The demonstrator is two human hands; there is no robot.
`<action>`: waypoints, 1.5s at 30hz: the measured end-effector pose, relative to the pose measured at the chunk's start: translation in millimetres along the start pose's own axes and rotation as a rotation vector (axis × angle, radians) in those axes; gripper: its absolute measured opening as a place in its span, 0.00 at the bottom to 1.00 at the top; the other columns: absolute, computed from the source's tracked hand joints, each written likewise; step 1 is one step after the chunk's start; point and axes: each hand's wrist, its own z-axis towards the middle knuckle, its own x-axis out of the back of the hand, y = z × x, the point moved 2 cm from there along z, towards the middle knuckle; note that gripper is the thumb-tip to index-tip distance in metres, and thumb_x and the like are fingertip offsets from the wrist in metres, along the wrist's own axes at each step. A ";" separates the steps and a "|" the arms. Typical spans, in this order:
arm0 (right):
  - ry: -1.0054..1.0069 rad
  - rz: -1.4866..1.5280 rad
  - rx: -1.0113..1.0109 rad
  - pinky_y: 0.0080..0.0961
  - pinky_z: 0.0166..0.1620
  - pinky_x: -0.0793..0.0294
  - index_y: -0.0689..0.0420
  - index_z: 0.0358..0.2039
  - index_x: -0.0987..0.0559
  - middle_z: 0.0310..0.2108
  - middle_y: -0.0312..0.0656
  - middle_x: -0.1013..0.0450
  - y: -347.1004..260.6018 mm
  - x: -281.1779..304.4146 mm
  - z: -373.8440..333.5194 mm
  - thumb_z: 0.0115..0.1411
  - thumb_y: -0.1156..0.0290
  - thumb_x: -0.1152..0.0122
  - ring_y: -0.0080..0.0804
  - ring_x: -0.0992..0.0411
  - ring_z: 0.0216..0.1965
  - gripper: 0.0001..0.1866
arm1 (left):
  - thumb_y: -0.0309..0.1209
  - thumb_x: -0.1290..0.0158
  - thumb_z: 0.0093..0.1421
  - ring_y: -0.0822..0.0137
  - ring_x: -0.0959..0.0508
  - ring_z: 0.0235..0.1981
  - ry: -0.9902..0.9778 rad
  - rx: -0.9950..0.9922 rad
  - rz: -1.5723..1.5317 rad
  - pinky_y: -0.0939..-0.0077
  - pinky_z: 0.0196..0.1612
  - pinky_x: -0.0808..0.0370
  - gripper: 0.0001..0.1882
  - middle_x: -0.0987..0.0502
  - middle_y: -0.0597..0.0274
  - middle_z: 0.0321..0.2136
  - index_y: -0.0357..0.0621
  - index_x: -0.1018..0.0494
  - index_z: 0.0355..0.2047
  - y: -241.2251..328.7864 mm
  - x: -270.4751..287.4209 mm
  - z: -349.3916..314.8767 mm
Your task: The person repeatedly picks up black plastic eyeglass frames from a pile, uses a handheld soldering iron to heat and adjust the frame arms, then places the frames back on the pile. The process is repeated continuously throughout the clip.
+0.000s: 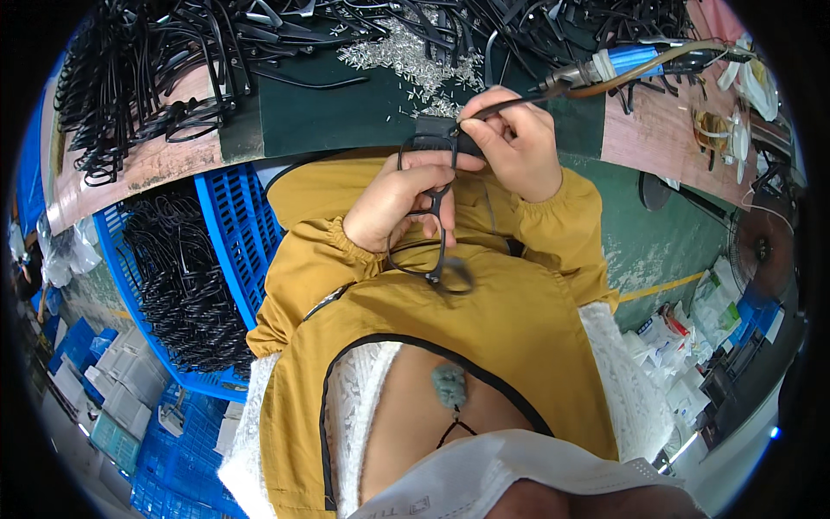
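A dark eyeglass frame (436,202) stands roughly upright over the edge of the bench. My left hand (385,203) grips it around the bridge, with fingers behind and through the rims. My right hand (527,151) pinches a black temple arm (497,107) at the upper corner of the frame, by the hinge. Whether a screw sits in that hinge is too small to tell. Just beyond my right hand lies a power screwdriver (627,60) with a blue band and a metal nose. A heap of tiny silvery screws (419,65) covers the green mat (320,121).
Black temple arms (493,43) lie in piles at the far side, with stacked frames (104,104) at the left. A blue basket (121,268) full of black frames (177,277) stands below left. On the right are a fan (761,251) and plastic bags (683,372).
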 end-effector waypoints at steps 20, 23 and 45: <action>0.754 0.447 0.070 0.35 0.49 0.27 0.64 0.57 0.29 0.42 0.46 0.25 46.3 93.7 25.9 0.72 0.58 0.50 0.36 0.28 0.41 0.23 | 0.36 0.46 0.70 0.62 0.17 0.23 -0.080 -0.311 0.044 0.78 0.25 0.23 0.35 0.18 0.51 0.36 0.35 0.46 0.71 36.1 -20.2 11.7; 0.609 0.813 0.122 0.30 0.42 0.30 0.61 0.53 0.28 0.38 0.42 0.28 59.9 80.9 40.4 0.71 0.54 0.48 0.32 0.31 0.37 0.23 | 0.38 0.48 0.70 0.62 0.17 0.23 0.032 -0.339 -0.017 0.77 0.24 0.21 0.35 0.19 0.53 0.35 0.35 0.45 0.71 32.6 -7.1 1.8; 0.361 1.250 0.131 0.19 0.24 0.37 0.51 0.49 0.27 0.28 0.33 0.32 5.3 28.4 31.3 0.71 0.46 0.47 0.22 0.34 0.24 0.21 | 0.44 0.44 0.70 0.67 0.22 0.19 0.068 0.142 -0.354 0.77 0.22 0.27 0.22 0.24 0.65 0.22 0.48 0.31 0.58 -26.1 -18.6 -2.1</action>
